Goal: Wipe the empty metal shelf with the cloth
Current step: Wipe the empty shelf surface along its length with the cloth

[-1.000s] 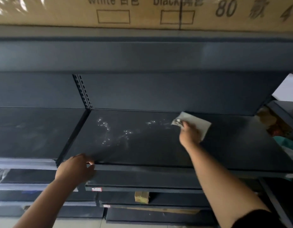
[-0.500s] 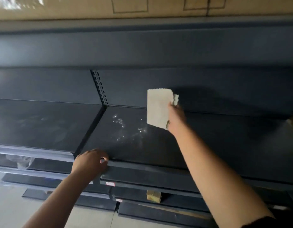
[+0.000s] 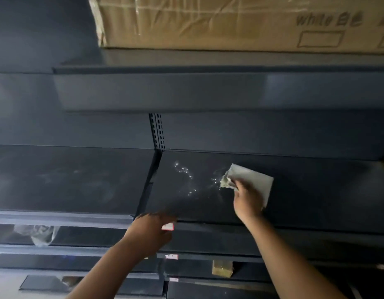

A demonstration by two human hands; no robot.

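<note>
Shelving in dark grey metal is filling your view, seen from your head looking forward and down. Going from left to right: at the far left a neighbouring shelf (image 3: 68,178) is lying bare, with faint dusty smears on it. Below its front edge, a crumpled clear plastic bag (image 3: 39,234) is sitting on a lower level.

Next, a slotted upright post (image 3: 157,131) is dividing the two bays. Just right of it, the metal shelf (image 3: 316,190) is stretching away to the right edge. Your left hand (image 3: 151,231) is resting at that shelf's front left corner, fingers curled over the front lip; it is blurred, so you cannot tell how tightly it is gripping. A small red and white price tag (image 3: 168,227) is showing just beside its fingertips.

On the shelf surface, a scatter of shining droplets (image 3: 184,175) is lying between the post and the cloth.

Further right, your right hand (image 3: 246,200) is pressing down flat, fingers spread partly open, on the pale cloth (image 3: 254,182). The cloth is lying on the shelf under and beyond the hand, its far corners sticking out past your fingertips and its crinkled left edge touching the wet patch.

Above, a cardboard box (image 3: 208,20) is sitting on the upper shelf. Low down, a small tan block (image 3: 221,268) is sitting on a lower level.
</note>
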